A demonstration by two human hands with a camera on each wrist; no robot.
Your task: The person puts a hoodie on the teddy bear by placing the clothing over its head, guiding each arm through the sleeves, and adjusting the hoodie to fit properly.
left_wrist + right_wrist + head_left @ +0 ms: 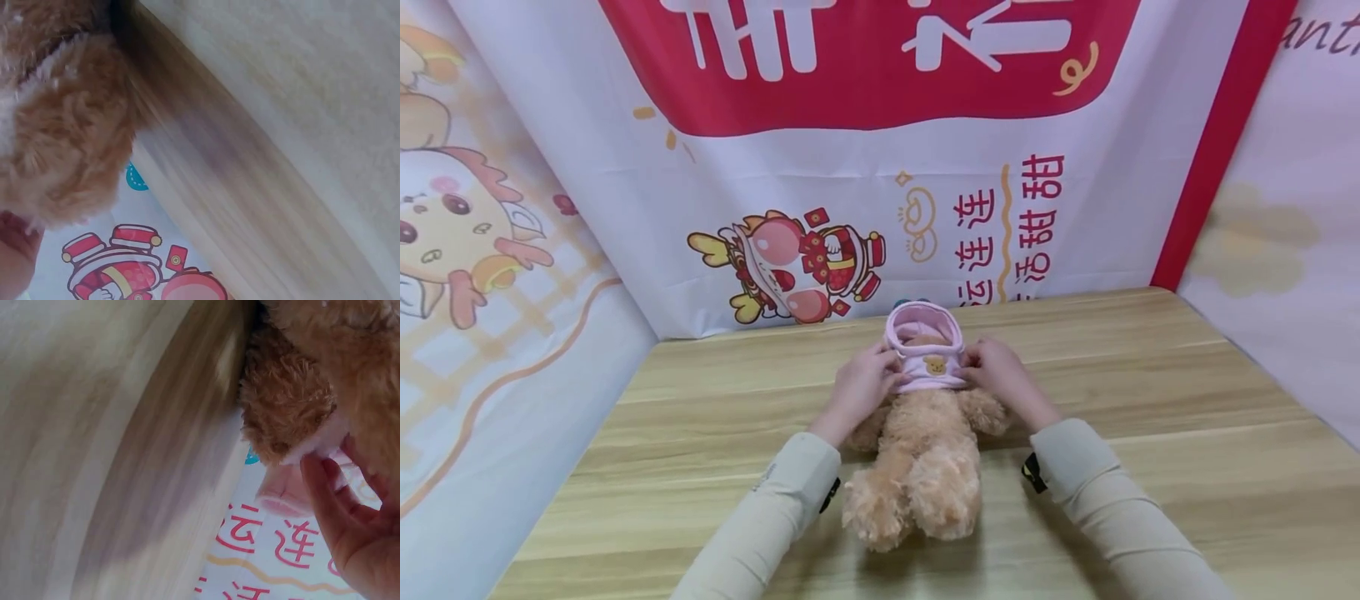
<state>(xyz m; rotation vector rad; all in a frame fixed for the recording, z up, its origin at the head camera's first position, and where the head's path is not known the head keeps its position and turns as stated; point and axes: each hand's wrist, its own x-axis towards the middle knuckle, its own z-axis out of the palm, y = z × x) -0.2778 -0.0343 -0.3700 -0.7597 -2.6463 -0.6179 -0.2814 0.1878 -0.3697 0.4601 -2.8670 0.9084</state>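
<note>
A light-brown plush toy [928, 429] lies on the wooden table with its legs toward me. Over its head end is a small pink-and-white garment [917, 379] with a bear-face patch and a wide round opening; the toy's face is hidden. My left hand [861, 387] pinches the garment's left side, and my right hand [1000, 372] pinches the right side. The right wrist view shows the right hand's thumb and fingers [322, 494] on the pale cloth beside the brown fur. In the left wrist view, fur [69, 137] fills the upper left and only a bit of the hand shows.
The wooden table [715, 442] runs back to a white-and-red printed cloth [820, 158] hanging behind it. More printed cloth [527, 275] stands on the left, with another panel [1277, 250] on the right. Something small and green [910, 303] shows behind the garment.
</note>
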